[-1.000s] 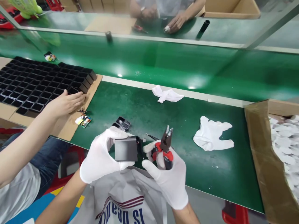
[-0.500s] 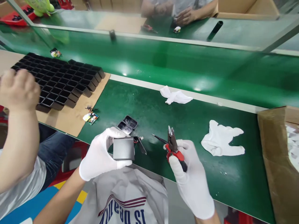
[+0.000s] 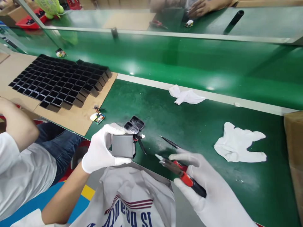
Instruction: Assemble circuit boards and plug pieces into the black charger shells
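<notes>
My left hand (image 3: 100, 149), in a white glove, grips a dark grey box-shaped housing (image 3: 122, 146) between thumb and fingers above the table's front edge. Wires with a small white connector (image 3: 142, 136) and a thin black piece (image 3: 142, 145) stick out of its right side. My right hand (image 3: 201, 179), also gloved, is closed around red-and-black pliers (image 3: 183, 175), whose jaws point left toward the housing without touching it. Black tweezers (image 3: 169, 142) lie on the table just beyond the pliers. Behind the housing sits a small open black case (image 3: 134, 125).
Rows of black boxes (image 3: 61, 82) stand on cardboard (image 3: 87, 121) at left, beside a small circuit board (image 3: 98, 117). White gloves (image 3: 239, 142) (image 3: 187, 95) lie at right and back. A cardboard box (image 3: 294, 151) borders the right; a co-worker (image 3: 21, 170) sits at left.
The pliers have turned from pointing up to pointing left, as my right hand moved lower. The co-worker's raised arm at left has dropped. The view has shifted slightly.
</notes>
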Available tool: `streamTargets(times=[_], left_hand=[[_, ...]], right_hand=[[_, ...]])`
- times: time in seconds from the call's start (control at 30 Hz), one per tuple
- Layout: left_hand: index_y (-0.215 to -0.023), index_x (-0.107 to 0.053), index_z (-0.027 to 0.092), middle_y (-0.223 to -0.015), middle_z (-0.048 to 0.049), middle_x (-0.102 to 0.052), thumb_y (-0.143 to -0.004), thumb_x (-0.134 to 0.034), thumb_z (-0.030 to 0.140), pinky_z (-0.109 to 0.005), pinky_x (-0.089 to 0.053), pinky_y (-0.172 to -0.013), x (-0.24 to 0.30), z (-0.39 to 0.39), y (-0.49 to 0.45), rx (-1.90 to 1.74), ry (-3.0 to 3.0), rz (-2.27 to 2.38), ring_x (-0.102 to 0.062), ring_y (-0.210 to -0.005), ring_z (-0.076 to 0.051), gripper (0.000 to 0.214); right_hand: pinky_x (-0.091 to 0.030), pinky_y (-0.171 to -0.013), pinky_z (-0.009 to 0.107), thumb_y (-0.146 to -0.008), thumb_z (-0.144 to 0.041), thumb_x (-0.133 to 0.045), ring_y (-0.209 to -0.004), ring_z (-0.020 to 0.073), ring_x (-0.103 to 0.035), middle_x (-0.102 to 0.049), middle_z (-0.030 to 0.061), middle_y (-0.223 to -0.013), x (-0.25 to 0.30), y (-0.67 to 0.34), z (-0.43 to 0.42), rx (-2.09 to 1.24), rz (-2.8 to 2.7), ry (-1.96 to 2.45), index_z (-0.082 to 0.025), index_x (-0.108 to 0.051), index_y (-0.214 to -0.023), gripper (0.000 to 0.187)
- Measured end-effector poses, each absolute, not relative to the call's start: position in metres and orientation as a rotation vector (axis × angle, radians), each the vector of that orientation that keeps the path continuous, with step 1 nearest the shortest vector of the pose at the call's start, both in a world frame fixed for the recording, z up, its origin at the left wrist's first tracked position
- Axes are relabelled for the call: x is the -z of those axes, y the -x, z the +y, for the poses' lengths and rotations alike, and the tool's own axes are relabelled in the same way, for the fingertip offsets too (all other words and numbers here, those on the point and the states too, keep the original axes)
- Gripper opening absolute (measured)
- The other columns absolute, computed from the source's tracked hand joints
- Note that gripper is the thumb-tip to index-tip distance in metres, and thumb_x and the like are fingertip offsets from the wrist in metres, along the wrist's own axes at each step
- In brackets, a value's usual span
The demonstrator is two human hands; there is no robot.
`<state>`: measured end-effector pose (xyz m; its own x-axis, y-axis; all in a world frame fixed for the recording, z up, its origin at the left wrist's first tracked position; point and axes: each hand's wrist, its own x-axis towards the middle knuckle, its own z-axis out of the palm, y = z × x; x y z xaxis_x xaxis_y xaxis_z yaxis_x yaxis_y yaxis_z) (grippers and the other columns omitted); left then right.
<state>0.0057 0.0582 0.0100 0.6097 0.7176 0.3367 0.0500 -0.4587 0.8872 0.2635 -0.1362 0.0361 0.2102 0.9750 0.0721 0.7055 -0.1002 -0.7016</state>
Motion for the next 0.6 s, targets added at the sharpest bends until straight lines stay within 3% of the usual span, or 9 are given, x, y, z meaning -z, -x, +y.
streamTargets(times=[0.07,0.17,0.4,0.6], left_hand=[[-0.116,-0.067,0.022,-0.116,-0.0126,-0.081,-0.065,-0.107,0.036,-0.039,-0.066,-0.087,-0.01,0.059,-0.006,-0.912,-1.902,0.58,-0.082,-0.105,-0.028,0.067],[-0.117,-0.068,0.022,-0.116,-0.0133,-0.083,-0.067,-0.106,0.038,-0.039,-0.067,-0.088,-0.011,0.06,-0.005,-0.952,-1.891,0.55,-0.083,-0.105,-0.028,0.064],[-0.124,-0.071,0.023,-0.117,-0.0143,-0.085,-0.063,-0.107,0.02,-0.043,-0.067,-0.093,-0.016,0.059,-0.005,-0.929,-1.93,0.505,-0.082,-0.111,-0.031,0.07],[-0.128,-0.073,0.021,-0.123,-0.0137,-0.082,-0.063,-0.105,0.012,-0.037,-0.069,-0.091,-0.015,0.06,-0.008,-0.939,-1.915,0.405,-0.081,-0.111,-0.028,0.073]], right_hand=[[-0.066,-0.078,0.03,-0.105,-0.035,-0.064,-0.094,0.0213,-0.081,-0.079,0.0043,-0.112,-0.04,-0.256,-0.135,-0.833,-1.547,1.831,-0.028,-0.074,-0.093,0.017],[-0.065,-0.073,0.027,-0.105,-0.031,-0.065,-0.085,0.0177,-0.079,-0.078,0.0028,-0.107,-0.04,-0.247,-0.135,-0.99,-1.549,1.839,-0.026,-0.072,-0.084,0.023],[-0.063,-0.069,0.029,-0.104,-0.034,-0.067,-0.082,0.0179,-0.077,-0.076,0.0034,-0.102,-0.033,-0.244,-0.128,-0.728,-1.698,1.905,-0.026,-0.07,-0.08,0.025],[-0.06,-0.065,0.028,-0.1,-0.027,-0.067,-0.08,0.0163,-0.076,-0.075,0.0004,-0.1,-0.033,-0.244,-0.124,-0.56,-1.796,1.977,-0.026,-0.067,-0.078,0.022]])
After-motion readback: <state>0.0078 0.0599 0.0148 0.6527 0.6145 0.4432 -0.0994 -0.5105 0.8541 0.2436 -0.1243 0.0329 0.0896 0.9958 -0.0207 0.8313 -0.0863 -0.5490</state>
